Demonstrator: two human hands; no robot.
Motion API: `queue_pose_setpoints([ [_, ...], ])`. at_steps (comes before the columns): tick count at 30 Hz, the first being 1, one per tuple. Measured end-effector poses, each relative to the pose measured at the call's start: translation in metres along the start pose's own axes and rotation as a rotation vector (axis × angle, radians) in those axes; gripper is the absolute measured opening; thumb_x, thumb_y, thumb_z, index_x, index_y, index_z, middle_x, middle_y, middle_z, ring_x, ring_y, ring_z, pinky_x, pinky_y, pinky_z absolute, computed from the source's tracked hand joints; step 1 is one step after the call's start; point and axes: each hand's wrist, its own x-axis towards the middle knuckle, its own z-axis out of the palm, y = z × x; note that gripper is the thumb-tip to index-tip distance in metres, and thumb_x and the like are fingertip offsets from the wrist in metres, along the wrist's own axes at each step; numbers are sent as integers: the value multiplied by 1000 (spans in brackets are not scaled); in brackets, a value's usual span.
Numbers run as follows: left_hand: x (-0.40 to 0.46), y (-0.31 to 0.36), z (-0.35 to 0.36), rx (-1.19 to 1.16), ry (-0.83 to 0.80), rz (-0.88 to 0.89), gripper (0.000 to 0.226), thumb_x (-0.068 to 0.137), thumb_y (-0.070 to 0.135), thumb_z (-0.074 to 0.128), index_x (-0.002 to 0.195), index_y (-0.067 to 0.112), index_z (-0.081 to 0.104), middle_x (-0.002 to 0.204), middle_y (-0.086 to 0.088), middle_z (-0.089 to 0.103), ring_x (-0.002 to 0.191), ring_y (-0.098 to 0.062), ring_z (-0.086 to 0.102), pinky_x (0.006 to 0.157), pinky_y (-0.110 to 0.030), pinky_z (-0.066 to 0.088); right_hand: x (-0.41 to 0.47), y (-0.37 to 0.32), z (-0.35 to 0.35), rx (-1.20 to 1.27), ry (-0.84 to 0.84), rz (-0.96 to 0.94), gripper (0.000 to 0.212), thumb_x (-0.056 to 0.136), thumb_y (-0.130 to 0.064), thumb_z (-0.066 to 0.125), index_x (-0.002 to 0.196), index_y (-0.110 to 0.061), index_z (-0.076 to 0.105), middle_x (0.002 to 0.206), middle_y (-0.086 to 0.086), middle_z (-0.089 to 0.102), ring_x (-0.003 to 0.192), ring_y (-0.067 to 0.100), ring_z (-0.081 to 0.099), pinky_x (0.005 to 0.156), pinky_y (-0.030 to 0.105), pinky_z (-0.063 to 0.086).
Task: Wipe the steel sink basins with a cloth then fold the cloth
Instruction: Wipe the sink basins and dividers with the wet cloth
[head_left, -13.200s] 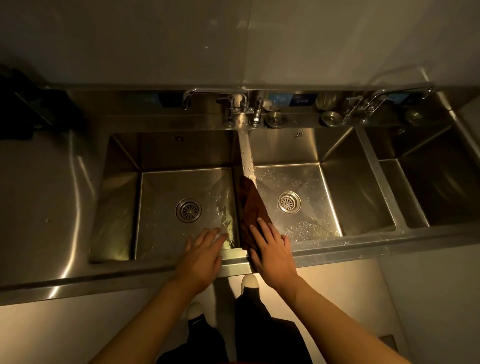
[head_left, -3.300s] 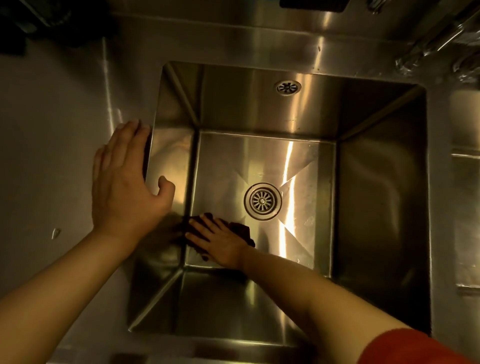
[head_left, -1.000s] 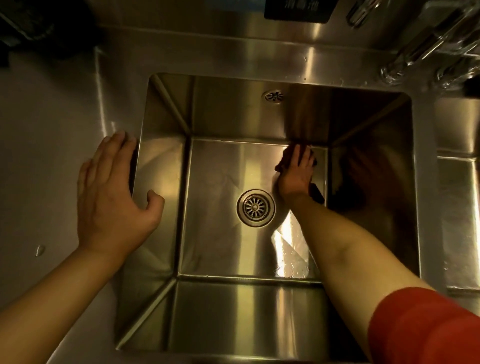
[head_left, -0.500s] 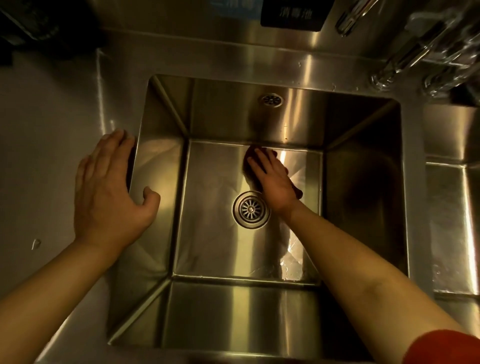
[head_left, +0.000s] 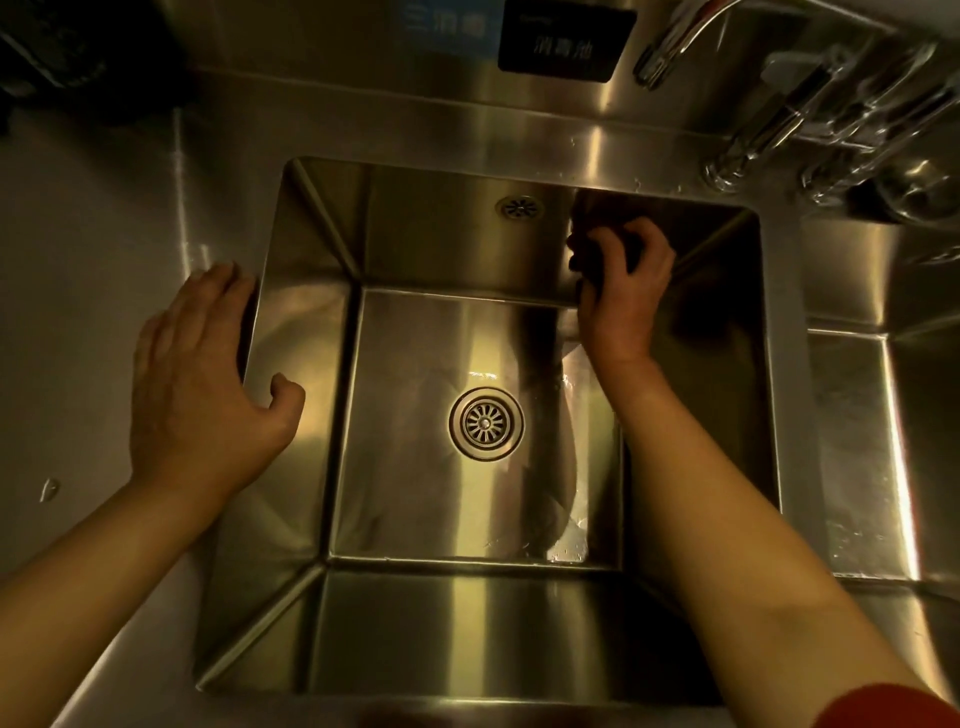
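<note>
Half a second on, the right hand (head_left: 621, 291) had climbed from basin (head_left: 395, 613) floor to back wall, fingers curled round the dark cloth (head_left: 589, 254). Left hand (head_left: 200, 384) lay flat, fingers straight, on the rim. Firm overlapping strokes toward the corner beyond the fingertips would serve best.

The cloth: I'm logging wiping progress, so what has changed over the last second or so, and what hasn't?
The right hand has carried the cloth off the basin floor, up onto the back wall near the far right corner. Its fingers, flat on the cloth before, now curl round it. The left hand stays flat on the basin's left rim, and the drain is unchanged.
</note>
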Motion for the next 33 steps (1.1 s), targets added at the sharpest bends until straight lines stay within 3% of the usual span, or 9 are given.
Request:
queue_pose_setpoints([
  [4, 0, -2, 2, -16, 23, 8, 91, 77, 38, 59, 161, 21, 28, 168, -5, 29, 156, -26, 25, 124, -57, 24, -26, 13, 26, -81, -232, 237, 43, 87, -10, 67, 129, -20, 64, 141, 14, 44, 127, 34, 45, 103, 44, 44],
  [7, 1, -6, 5, -3, 32, 25, 91, 77, 41, 58, 161, 23, 29, 167, -4, 30, 155, -27, 27, 123, -57, 26, -32, 27, 50, 68, -165, 659, 32, 87, -11, 69, 119, -16, 67, 140, 11, 45, 126, 33, 48, 106, 43, 45],
  [10, 3, -8, 6, 8, 22, 26, 92, 78, 43, 57, 162, 24, 26, 168, -2, 29, 155, -26, 26, 123, -57, 26, -28, 26, 66, 161, -126, 851, 29, 87, -12, 71, 116, -14, 66, 140, 10, 46, 127, 32, 50, 108, 41, 44],
  [13, 2, -10, 7, 12, 26, 17, 93, 78, 43, 57, 162, 24, 24, 168, 0, 27, 155, -25, 27, 122, -58, 27, -29, 7, 74, 199, -113, 809, 31, 85, -14, 75, 115, -11, 69, 135, 11, 50, 121, 32, 55, 105, 41, 46],
  [18, 3, -12, 9, 11, 28, 18, 94, 77, 45, 56, 163, 24, 22, 168, 2, 27, 154, -26, 29, 120, -60, 30, -27, -54, 88, 370, -74, 747, 28, 81, -13, 78, 107, -15, 69, 127, 5, 52, 112, 24, 58, 90, 26, 42],
  [21, 3, -12, 9, 0, 25, 16, 94, 77, 46, 55, 163, 25, 22, 168, 2, 26, 154, -27, 30, 120, -61, 30, -24, -92, 94, 520, -34, 689, 27, 83, -13, 78, 108, -12, 68, 125, 4, 52, 111, 21, 57, 98, 33, 49],
  [24, 2, -11, 7, -7, 29, 20, 94, 77, 44, 56, 162, 24, 23, 168, 1, 27, 154, -28, 30, 120, -61, 30, -18, -117, 92, 582, -22, 591, 29, 84, -17, 78, 111, -14, 69, 124, -1, 52, 112, 15, 56, 96, 26, 50],
  [28, 1, -7, 5, -10, 15, 8, 93, 78, 42, 57, 163, 23, 23, 169, 0, 26, 155, -27, 27, 122, -59, 27, -9, -117, 73, 575, -40, 448, 31, 85, -16, 78, 115, -14, 70, 124, -1, 53, 114, 16, 56, 98, 27, 52],
  [33, 1, -3, 2, -29, 13, 2, 91, 77, 41, 56, 161, 21, 28, 168, -5, 29, 156, -27, 26, 122, -61, 27, 6, -68, 27, 469, 140, 441, 31, 78, -5, 76, 108, -10, 73, 122, 9, 55, 113, 20, 58, 102, 30, 48],
])
